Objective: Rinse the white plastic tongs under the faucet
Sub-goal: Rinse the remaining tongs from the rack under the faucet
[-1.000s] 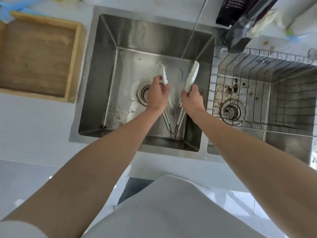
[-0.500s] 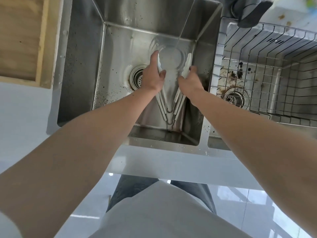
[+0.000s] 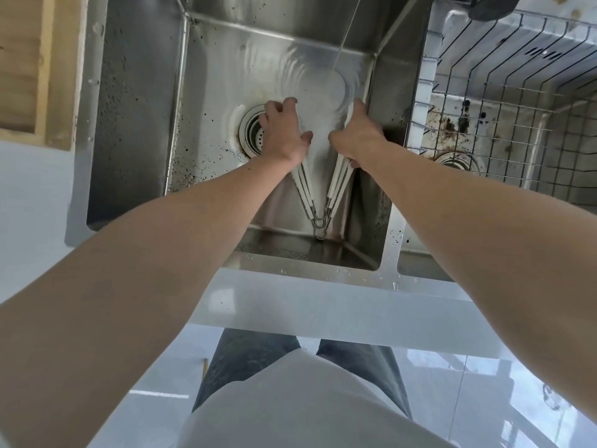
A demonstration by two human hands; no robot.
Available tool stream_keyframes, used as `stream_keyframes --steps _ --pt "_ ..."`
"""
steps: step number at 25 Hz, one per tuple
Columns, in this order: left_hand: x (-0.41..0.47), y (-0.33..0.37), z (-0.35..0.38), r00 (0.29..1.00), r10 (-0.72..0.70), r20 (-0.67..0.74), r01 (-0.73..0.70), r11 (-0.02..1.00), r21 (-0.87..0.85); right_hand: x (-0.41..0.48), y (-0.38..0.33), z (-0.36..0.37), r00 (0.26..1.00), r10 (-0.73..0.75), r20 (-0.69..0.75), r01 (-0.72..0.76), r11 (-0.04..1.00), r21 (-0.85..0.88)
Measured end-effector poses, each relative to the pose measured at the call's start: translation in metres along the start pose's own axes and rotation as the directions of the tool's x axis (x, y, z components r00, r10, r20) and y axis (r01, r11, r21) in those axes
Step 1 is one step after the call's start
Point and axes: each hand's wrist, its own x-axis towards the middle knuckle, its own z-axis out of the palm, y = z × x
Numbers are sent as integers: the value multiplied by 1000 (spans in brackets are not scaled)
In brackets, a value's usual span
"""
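Note:
The white plastic tongs (image 3: 336, 185) are spread in a V inside the left steel sink (image 3: 139, 124), their metal hinge loop pointing toward me. My left hand (image 3: 284, 130) grips the left arm of the tongs and my right hand (image 3: 357, 134) grips the right arm. Most of both white tips is hidden under my hands. A thin stream of water (image 3: 344, 40) falls from above and lands on the sink floor between the tips, spreading in ripples. The faucet spout (image 3: 491, 8) shows only as a dark shape at the top right.
A round drain (image 3: 253, 130) lies just left of my left hand. A wire rack (image 3: 504, 92) fills the stained right basin. A wooden tray (image 3: 38, 66) rests on the counter at the left. The white counter edge (image 3: 323, 305) runs in front of me.
The view has tilted down and closer to the sink. Both hands have slid farther over the tongs' tips, which are lower in the basin and held wider apart.

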Motion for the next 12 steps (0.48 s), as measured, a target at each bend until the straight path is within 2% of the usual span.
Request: stream_keyframes --steps 4,7,12 --pt "0 -4 5 999 -27 30 24 997 70 8 1 2 1000 -26 -7 24 985 -170" --pt "1 -7 5 996 -65 66 63 998 29 9 2 5 999 -51 -20 43 964 -263" --pt "-5 -9 10 994 -90 58 92 995 -45 -1 0 11 999 -26 41 42 880 -474"
